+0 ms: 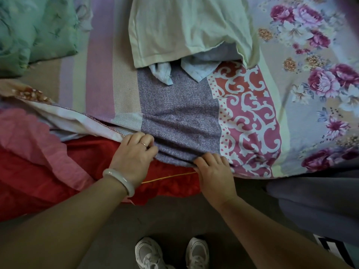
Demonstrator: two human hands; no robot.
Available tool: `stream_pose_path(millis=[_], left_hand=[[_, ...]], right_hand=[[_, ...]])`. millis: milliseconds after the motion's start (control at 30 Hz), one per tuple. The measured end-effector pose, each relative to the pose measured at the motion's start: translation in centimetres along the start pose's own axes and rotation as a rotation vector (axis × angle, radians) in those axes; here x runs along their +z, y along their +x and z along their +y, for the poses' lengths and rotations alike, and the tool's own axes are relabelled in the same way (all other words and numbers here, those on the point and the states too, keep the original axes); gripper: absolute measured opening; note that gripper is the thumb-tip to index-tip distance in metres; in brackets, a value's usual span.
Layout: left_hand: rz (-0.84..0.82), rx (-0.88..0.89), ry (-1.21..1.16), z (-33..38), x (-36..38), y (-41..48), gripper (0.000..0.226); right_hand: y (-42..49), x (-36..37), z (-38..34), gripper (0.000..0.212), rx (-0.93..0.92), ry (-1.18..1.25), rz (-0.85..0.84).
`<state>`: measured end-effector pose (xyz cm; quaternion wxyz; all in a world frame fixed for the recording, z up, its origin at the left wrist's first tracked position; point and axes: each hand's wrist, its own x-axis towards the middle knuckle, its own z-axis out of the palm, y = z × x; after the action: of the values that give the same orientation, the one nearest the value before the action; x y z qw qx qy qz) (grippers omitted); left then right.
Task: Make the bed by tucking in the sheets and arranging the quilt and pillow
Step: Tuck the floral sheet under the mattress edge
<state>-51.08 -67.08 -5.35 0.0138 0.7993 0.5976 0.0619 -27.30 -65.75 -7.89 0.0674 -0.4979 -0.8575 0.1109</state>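
A patterned sheet with purple, striped, red-scroll and flowered panels covers the bed. Its near edge hangs over the bed side. My left hand, with a pale bangle on the wrist, grips that edge where the sheet bunches into folds. My right hand grips the same edge a little to the right, fingers curled over the hem. Under the edge a red cloth and a pink layer show. A green quilt or pillow lies at the far left.
A pale green garment lies on the bed's far middle, over a light blue cloth. A grey cloth hangs at the lower right. My white sneakers stand on the grey floor close to the bed.
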Motion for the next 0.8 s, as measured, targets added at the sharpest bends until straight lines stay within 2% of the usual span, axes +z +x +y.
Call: stream_pose_path(millis=[67, 100, 167, 233, 267, 400, 500, 800], left_hand=[[-0.067, 0.059, -0.081, -0.1, 0.2, -0.7, 0.008], [-0.141, 0.076, -0.113, -0.1, 0.4, -1.5, 0.015], [-0.406, 0.035, -0.123, -0.1, 0.7, -3.1, 0.026], [-0.704, -0.062, -0.093, 0.0, 1.1, -4.5, 0.014], [-0.763, -0.087, -0.111, 0.1, 1.4, -5.1, 0.010], [-0.896, -0.180, -0.274, 1.6, 3.1, -6.3, 0.015], [-0.996, -0.193, -0.298, 3.1, 4.5, -6.8, 0.018], [-1.070, -0.277, -0.293, 4.2, 6.4, -5.1, 0.024]], right_hand=[[-0.6, -0.1, -0.3, 0.021, 0.026, 0.117, -0.091], [-1.1, -0.1, -0.4, 0.019, 0.055, 0.185, -0.169], [-2.2, 0.3, -0.4, 0.017, 0.091, 0.266, -0.295], [-2.8, 0.9, -0.4, 0.016, 0.081, 0.284, -0.359], [-2.9, 1.3, -0.3, 0.016, 0.088, 0.301, -0.374], [-3.1, 2.0, 0.0, 0.018, 0.179, 0.356, -0.505], [-3.3, 2.5, 0.7, 0.020, 0.214, 0.363, -0.564], [-3.1, 3.3, 2.9, 0.017, 0.246, 0.395, -0.655]])
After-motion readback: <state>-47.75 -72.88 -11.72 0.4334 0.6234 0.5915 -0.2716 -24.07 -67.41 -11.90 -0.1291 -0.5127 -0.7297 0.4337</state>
